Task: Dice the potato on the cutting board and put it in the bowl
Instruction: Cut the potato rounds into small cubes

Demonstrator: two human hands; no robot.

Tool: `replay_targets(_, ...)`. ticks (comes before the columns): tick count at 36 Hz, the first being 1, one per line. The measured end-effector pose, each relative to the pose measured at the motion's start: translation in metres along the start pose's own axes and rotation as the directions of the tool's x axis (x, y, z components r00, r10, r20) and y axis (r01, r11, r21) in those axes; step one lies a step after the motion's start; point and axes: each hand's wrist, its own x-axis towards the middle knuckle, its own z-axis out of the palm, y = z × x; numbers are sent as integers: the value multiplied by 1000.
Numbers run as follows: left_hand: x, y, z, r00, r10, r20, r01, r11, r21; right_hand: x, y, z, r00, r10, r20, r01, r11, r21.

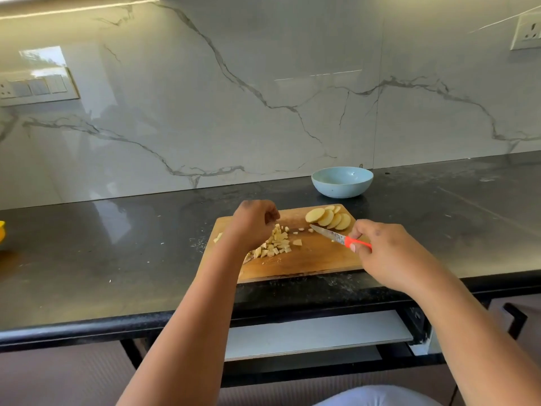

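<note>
— Two lots of potato on the cutting board [307, 259]: a heap of diced potato [275, 244] toward its left edge, and a fan of uncut potato slices [328, 218] at its far right corner. How do the hands stand?

— The right hand [392, 253] has its fingers curled round the orange handle of the knife [336, 236]; the blade points left and away, its tip just short of the slices. The left hand [253, 222] hovers over the dice, fingers loosely curled; whether it pinches a piece, I cannot tell.

— The governing relation?

— The slices lie just beyond the knife tip, nearer the right hand. Their row runs roughly parallel to the blade, so I judge a slice must be brought to mid-board first.

— Room and edges?

— Bare board lies between heap and slices. The bowl [342, 183] sits on the counter [117, 259] beyond the far right corner, holding no potato that I can see. The board's near edge sits close to the counter's front edge; dice could spill there.
</note>
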Motion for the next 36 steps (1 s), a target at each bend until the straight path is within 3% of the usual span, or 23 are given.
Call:
replay_targets(3, -3, 5, 3, 995, 89, -45, -90, 996, -14, 4, -1, 8, 1000, -1, -13, 1, 1000, 13)
replay_targets(8, -9, 17, 23, 981, 43, 187, -65, 991, 113, 5, -1, 19, 998, -24, -52, 25, 999, 21)
replay_targets(16, -16, 21, 45, 995, 62, -73, -45, 975, 217, 6, -3, 31, 987, -92, -133, 89, 996, -27)
replay_targets(23, -12, 23, 47, 992, 123, 16, -123, 992, 19, 10, -3, 39, 988, -67, -136, 63, 997, -39)
replay_targets(32, -13, 20, 58, 997, 72, -21, -69, 990, 122, 9, -9, 48, 997, -51, -63, 46, 995, -91)
replay_targets(36, -11, 19, 56, 998, 61, -14, -60, 996, 71, 7, -10, 40, 995, -50, -90, 41, 994, -106)
